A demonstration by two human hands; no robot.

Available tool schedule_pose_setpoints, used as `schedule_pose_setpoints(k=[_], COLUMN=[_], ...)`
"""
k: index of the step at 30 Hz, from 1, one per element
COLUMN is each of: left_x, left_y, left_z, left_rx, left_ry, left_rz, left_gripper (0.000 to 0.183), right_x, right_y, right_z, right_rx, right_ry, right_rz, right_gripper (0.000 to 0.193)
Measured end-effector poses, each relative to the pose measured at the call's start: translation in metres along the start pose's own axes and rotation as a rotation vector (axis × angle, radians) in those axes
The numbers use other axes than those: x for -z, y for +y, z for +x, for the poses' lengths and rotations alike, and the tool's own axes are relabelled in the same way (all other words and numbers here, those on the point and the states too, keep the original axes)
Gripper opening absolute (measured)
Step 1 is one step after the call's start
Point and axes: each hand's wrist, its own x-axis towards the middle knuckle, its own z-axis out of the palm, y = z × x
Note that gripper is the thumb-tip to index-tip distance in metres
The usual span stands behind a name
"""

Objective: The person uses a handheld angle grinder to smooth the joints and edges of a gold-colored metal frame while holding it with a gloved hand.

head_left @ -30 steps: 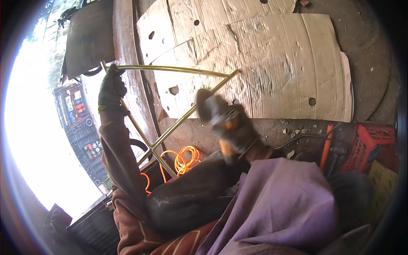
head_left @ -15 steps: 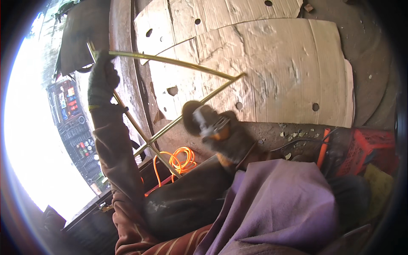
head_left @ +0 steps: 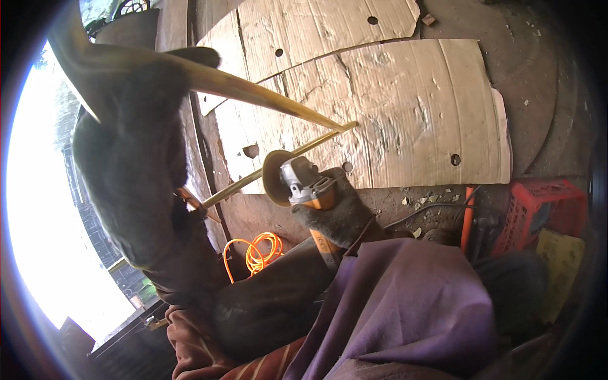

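Observation:
A brass-coloured metal frame [head_left: 278,101] of thin bars meeting at a pointed corner is held up in front of me. My gloved left hand [head_left: 142,85], close to the camera and blurred, is wrapped round its upper bar at the left. In my gloved right hand [head_left: 347,215] is an orange and grey angle grinder [head_left: 310,187], gripped by its body. The grinder's round disc [head_left: 275,177] overlaps the lower bar in the picture; whether it touches, I cannot tell. My left forearm hides part of the frame.
Flattened cardboard sheets [head_left: 411,107] with holes cover the ground ahead. A coiled orange cable [head_left: 259,253] lies beside my leg. At the right are an upright orange tube [head_left: 467,218], a red plastic crate [head_left: 551,215] and scattered chips. Purple cloth [head_left: 392,304] drapes my lap.
My left hand has come much nearer the camera, raising and tilting the frame's left side with it. My right hand and the grinder have shifted only slightly.

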Motion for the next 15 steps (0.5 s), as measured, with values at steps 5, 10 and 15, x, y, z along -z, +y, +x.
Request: schedule_pose_setpoints(k=[5,10,15], left_x=[-0.017,-0.017,-0.014], left_y=[0.008,0.0,0.028], left_z=[-0.022,-0.03,-0.029], left_rx=[-0.184,-0.133,-0.009], left_ry=[0.098,0.05,-0.145], left_rz=[0.087,0.054,0.036], left_gripper=[0.026,0.024,0.022], right_x=[0.011,0.019,-0.001], right_y=[0.004,-0.008,-0.006], right_z=[0.001,0.002,-0.014], right_rx=[-0.027,-0.088,0.038], right_ry=[0.088,-0.088,-0.007], right_rz=[0.066,0.004,0.044], right_gripper=[0.044,0.042,0.043])
